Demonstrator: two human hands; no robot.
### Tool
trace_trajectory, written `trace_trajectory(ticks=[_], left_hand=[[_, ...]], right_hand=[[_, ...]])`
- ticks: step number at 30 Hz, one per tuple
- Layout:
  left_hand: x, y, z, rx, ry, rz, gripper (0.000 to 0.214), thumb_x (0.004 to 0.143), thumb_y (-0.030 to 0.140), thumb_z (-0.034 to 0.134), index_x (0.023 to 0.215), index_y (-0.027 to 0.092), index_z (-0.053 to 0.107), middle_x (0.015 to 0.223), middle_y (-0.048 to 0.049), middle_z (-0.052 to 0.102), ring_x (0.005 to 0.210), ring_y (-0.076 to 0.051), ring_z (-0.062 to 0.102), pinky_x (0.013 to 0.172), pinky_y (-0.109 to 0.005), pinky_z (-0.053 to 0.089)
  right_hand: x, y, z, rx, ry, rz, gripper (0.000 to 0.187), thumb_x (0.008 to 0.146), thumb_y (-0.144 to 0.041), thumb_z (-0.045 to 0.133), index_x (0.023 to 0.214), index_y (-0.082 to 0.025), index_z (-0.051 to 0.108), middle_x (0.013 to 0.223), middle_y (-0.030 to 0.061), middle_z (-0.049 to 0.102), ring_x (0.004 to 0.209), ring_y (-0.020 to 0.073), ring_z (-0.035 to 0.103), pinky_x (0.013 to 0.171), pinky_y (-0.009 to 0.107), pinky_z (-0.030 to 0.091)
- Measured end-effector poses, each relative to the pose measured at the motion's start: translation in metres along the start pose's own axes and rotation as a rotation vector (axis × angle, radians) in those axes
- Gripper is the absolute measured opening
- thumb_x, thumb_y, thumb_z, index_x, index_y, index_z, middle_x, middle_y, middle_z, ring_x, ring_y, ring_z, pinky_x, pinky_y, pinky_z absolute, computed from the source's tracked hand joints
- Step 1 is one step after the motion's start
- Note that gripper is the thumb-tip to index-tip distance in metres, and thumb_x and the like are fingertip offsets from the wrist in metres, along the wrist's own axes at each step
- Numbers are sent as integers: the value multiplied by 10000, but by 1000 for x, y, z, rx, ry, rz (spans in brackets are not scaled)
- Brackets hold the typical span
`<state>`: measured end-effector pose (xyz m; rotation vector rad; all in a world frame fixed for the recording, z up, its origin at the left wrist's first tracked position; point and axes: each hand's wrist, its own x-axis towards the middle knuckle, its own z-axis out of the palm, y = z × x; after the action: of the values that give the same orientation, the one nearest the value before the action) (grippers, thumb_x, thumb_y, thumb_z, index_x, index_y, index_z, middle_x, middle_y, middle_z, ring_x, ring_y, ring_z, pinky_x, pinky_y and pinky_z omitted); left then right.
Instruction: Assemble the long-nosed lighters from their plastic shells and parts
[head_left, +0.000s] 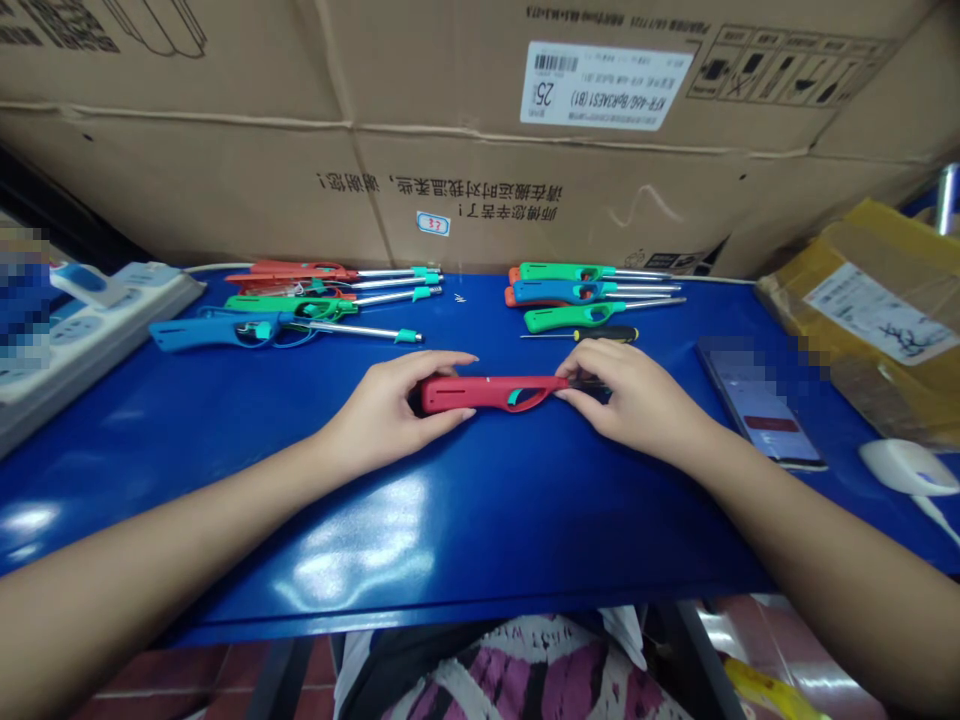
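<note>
A red gas lighter point(480, 393) with a teal trigger lies level above the middle of the blue table, between both hands. My left hand point(394, 400) closes round its rear end, thumb and fingers on either side. At the other end, my right hand point(626, 385) pinches the front tip of the red body, and its fingers partly hide the dark barrel area. Just beyond the right hand is a screwdriver point(604, 335) with a black and yellow handle. Behind it lie several lighters, among them a green one point(570, 318) and a blue one point(559, 291).
At the back left lie more lighters, including a blue one point(217, 328) and a green one point(289, 305). A power strip point(97, 325) stands far left. To the right are a phone point(761, 405), a white charger point(907, 467) and a taped package point(862, 320). A cardboard box point(262, 190) walls the back.
</note>
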<state>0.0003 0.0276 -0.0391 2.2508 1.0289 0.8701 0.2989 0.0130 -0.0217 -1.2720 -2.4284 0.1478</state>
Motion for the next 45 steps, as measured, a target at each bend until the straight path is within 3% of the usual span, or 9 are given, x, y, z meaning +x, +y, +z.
trace_trajectory(ticks=[6,11,19,24,32,40,45], left_hand=[[0,1,1,-80,-43,-63,391,857,421,748,1159,174,728,1113,-81,774,964,-234,738,905,-365,590],[1,0,0,-207,-8,-127,387,810,392,808,1129,180,758,1093,-72,784,970,-231,738,924,-362,576],[4,8,-9,-16,57,-2,200,824,330,799,978,202,803,929,-35,785,826,-190,721,797,-298,563],[3,6,-6,-22,36,14,200,831,332,796,985,204,800,932,-32,782,826,-184,723,776,-285,552],[4,-5,-5,29,19,127,262,905,144,631,1138,163,748,1060,-63,761,961,-179,713,881,-277,537],[5,2,-5,31,-67,171,295,902,336,742,1143,168,716,1043,-50,717,927,-151,681,873,-238,525],[3,3,-8,-8,-81,262,255,928,256,713,1161,152,709,1055,-60,728,951,-143,686,879,-214,531]], right_hand=[[0,3,4,31,-36,-19,75,933,-248,639,981,-192,646,974,81,706,912,243,633,826,392,493],[-2,0,6,83,-74,-23,119,949,-253,619,1035,-191,673,1010,72,712,952,231,634,865,377,473],[-2,-5,2,44,-42,-31,122,914,-260,641,822,-194,595,801,29,649,759,191,564,723,327,370],[-2,-3,4,55,-65,-39,129,932,-262,627,825,-190,635,805,25,685,784,192,604,735,328,356],[-2,-5,-2,61,-123,-157,173,989,-328,599,975,-180,689,945,43,722,864,189,625,848,349,389],[-2,-3,-2,72,-99,-246,185,1017,-307,559,992,-176,688,900,40,711,812,167,622,814,328,395],[-2,-4,-2,17,-98,-276,227,1024,-327,546,923,-174,680,813,20,669,747,158,586,768,330,377]])
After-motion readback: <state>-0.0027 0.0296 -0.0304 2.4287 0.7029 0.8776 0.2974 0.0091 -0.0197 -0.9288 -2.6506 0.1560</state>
